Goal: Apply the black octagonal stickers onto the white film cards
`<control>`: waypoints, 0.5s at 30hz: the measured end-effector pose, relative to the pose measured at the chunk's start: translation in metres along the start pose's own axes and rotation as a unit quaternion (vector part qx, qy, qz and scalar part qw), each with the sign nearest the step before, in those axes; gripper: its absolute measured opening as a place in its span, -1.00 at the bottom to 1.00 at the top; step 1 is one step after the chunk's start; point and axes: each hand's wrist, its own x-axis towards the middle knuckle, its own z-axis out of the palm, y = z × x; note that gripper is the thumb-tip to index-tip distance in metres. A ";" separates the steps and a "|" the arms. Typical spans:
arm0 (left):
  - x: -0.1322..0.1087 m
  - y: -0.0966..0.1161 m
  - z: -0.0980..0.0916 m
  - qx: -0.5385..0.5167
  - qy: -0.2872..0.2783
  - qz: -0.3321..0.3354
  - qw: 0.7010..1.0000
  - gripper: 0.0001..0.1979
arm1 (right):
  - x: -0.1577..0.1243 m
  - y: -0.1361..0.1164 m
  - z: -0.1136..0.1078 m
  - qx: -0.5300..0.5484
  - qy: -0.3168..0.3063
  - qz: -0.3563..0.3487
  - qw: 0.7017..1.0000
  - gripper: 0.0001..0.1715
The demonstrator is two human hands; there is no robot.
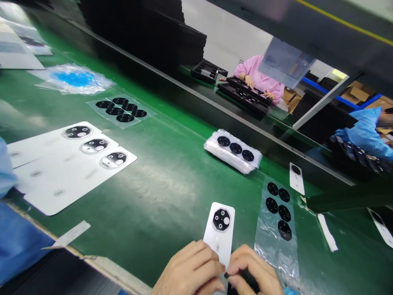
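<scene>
Pinching down near the front edge of the bench [172, 196], the left hand [190, 272] curls its fingers onto the near end of the white cover [219, 241]. The right hand [253, 274] is closed around a black tool [247, 279], knuckles right beside that same end. The cover lies flat on the green surface, its near end between the two hands, just left of a clear film strip [270, 246] carrying black discs. Its long axis runs away from the person, leaning a touch to the right, with the black lens disc [221, 219] at the far end and the plain end under the fingers. By the look of it this is a thin, light shell, fairly stiff but glossy and likely slippery, and that lens face would probably mark easily. So the sensible hold is on the side edges or the plain near end, well off the disc. Over on the left, three more covers [61, 180] lie overlapped, well apart from the hands
</scene>
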 end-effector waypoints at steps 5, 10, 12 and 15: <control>-0.003 -0.018 0.008 0.163 0.077 0.068 0.981 -0.77 | 0.025 0.006 -0.013 -0.038 0.048 0.078 0.995 -0.88; -0.008 -0.025 0.016 0.266 0.051 0.092 0.958 -0.71 | 0.040 0.016 0.004 -0.122 0.081 0.038 0.988 -0.87; -0.009 -0.026 0.019 0.283 0.030 0.090 0.955 -0.67 | 0.041 0.019 0.009 -0.133 0.075 0.023 0.988 -0.85; -0.012 -0.027 0.025 0.286 0.021 0.080 0.955 -0.62 | 0.041 0.023 0.012 -0.144 0.059 0.017 0.988 -0.83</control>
